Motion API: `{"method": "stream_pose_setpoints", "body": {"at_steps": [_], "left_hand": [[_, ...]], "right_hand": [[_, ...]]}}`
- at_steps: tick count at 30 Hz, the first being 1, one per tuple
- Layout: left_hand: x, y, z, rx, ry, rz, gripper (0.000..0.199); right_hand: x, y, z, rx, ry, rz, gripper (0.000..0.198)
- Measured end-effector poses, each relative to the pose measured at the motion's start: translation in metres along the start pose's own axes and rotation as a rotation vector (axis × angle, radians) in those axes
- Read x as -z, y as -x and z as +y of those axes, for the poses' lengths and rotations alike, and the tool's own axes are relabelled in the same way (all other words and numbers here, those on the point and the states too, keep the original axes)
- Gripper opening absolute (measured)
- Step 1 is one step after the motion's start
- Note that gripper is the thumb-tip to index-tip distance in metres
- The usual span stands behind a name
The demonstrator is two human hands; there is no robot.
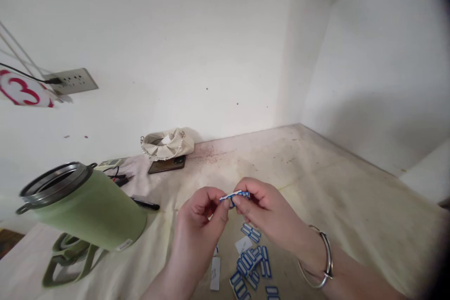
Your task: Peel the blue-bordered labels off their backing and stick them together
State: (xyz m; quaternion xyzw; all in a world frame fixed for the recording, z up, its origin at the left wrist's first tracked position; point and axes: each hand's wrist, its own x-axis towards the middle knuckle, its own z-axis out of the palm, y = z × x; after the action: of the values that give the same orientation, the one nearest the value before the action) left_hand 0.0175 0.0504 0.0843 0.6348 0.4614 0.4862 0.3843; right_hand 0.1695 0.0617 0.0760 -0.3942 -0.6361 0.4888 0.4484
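Note:
Between my two hands, above the table, is a small flat blue-and-white piece (239, 194), patterned like the ones lying below. My left hand (204, 218) pinches its left end between thumb and forefinger. The right end is pinched by the thumb and forefinger of my right hand (262, 206); a silver bangle circles that wrist. Beneath and nearer to me, a loose heap of similar blue-and-white pieces (250, 262) lies on the cloth. Two whitish slips with faint marks, one a small card (243, 244) and one a narrow strip (215, 274), lie among them.
On the left stands a large green tumbler (94, 211), its green handled lid (70, 255) beside it. A black pen (146, 204), a phone (167, 165) and a cream pouch with a pearl strap (168, 145) lie further back. A wall socket (75, 80) holds a plug.

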Motion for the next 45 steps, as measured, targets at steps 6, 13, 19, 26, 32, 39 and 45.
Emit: {"method": "stream_pose_setpoints", "body": {"at_steps": [6, 13, 19, 26, 32, 39, 45], "left_hand": [[0.002, 0.003, -0.007, -0.210, -0.197, -0.028, 0.038], [0.009, 0.001, -0.003, -0.321, -0.308, -0.104, 0.026], [0.010, 0.002, -0.005, -0.254, -0.245, -0.132, 0.025], [0.009, -0.002, -0.001, -0.025, 0.087, -0.209, 0.028], [0.009, -0.005, -0.003, 0.038, 0.146, -0.118, 0.017], [0.011, -0.009, -0.014, 0.029, 0.270, -0.027, 0.009], [0.018, -0.014, -0.010, -0.025, 0.398, 0.089, 0.009]], "right_hand": [[0.002, -0.002, 0.004, -0.067, -0.234, -0.073, 0.020], [0.001, 0.002, -0.002, -0.139, -0.391, -0.151, 0.022], [0.003, 0.002, -0.002, -0.116, -0.346, -0.181, 0.018], [0.006, 0.003, -0.004, -0.124, -0.171, -0.185, 0.015], [0.004, 0.003, -0.006, -0.075, -0.113, -0.166, 0.010], [0.009, -0.002, 0.001, -0.034, 0.022, -0.111, 0.013], [0.003, -0.012, 0.026, 0.021, 0.553, -0.135, 0.007]]}}
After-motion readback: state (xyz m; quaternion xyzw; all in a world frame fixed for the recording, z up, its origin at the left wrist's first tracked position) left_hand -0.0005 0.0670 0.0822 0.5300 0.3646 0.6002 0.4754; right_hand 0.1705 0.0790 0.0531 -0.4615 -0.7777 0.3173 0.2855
